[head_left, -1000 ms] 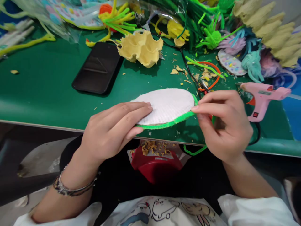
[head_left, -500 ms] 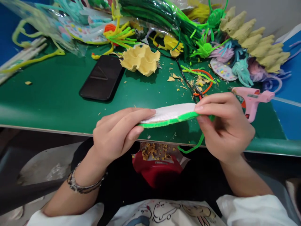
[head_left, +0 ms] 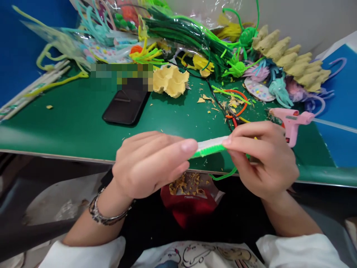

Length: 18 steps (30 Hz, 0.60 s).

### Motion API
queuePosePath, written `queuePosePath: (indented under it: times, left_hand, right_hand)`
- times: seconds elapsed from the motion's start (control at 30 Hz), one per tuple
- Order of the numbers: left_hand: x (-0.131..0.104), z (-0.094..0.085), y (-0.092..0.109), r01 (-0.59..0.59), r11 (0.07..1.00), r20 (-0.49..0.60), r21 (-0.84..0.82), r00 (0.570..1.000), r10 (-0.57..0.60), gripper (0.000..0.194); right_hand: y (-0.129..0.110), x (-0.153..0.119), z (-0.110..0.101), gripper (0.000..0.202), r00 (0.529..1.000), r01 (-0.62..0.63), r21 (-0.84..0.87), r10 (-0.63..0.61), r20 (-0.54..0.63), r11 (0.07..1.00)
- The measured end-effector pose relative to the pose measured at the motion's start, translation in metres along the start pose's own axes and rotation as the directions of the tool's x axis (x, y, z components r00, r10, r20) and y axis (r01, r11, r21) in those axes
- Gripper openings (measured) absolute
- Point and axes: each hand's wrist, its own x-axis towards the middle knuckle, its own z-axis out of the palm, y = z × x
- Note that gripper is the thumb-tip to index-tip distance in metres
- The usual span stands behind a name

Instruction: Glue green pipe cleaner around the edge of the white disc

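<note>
A flat white piece (head_left: 212, 142) with a fuzzy bright green strip (head_left: 210, 150) along its near edge is held above the table's front edge. My left hand (head_left: 153, 163) grips its left part, which the fingers largely cover. At its right end, my right hand (head_left: 263, 156) pinches the piece between thumb and fingers. A loose green length (head_left: 224, 176) hangs below, beside my right hand. The far side of the white piece is hidden by the hands.
On the green table (head_left: 69, 123) lie a black phone (head_left: 125, 106), a yellow egg-carton piece (head_left: 171, 82), pliers, scraps and a pink glue gun (head_left: 292, 121). Pipe cleaners and a grey-yellow carton (head_left: 292, 59) line the back. Below the edge is a red container (head_left: 188, 204) with shavings.
My left hand has moved right along the piece and covers more of it. The view has shifted slightly. My right hand still pinches the right end.
</note>
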Motion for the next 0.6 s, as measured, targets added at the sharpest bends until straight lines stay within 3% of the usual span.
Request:
queuePosePath:
  times: [0.1, 0.17, 0.33, 0.47, 0.6]
  left_hand:
    - [-0.002, 0.002, 0.005, -0.16, 0.987, -0.225, 0.0, 0.962, 0.156, 0.015]
    - [-0.004, 0.003, 0.009, -0.181, 0.983, -0.28, -0.014, 0.945, 0.17, 0.013]
    - [-0.009, 0.002, 0.015, -0.042, 0.999, -0.169, -0.028, 0.985, 0.037, 0.02]
    - [-0.009, 0.005, 0.007, -0.211, 0.976, -0.276, 0.044, 0.937, 0.215, 0.025]
    - [-0.008, 0.005, 0.001, -0.256, 0.966, -0.236, 0.041, 0.937, 0.258, 0.024]
  right_hand:
    - [-0.003, -0.002, -0.002, 0.025, 1.0, 0.021, -0.001, -0.021, 0.009, 1.0]
    - [-0.005, -0.002, -0.003, 0.026, 0.999, 0.032, 0.004, -0.032, 0.005, 0.999]
    - [-0.008, -0.003, -0.004, 0.026, 1.0, 0.004, 0.005, -0.004, 0.025, 1.0]
    - [-0.009, -0.003, -0.005, 0.026, 1.0, 0.006, 0.005, -0.006, 0.026, 1.0]
    - [-0.009, -0.003, -0.006, 0.025, 0.999, 0.02, -0.004, -0.02, 0.034, 1.0]
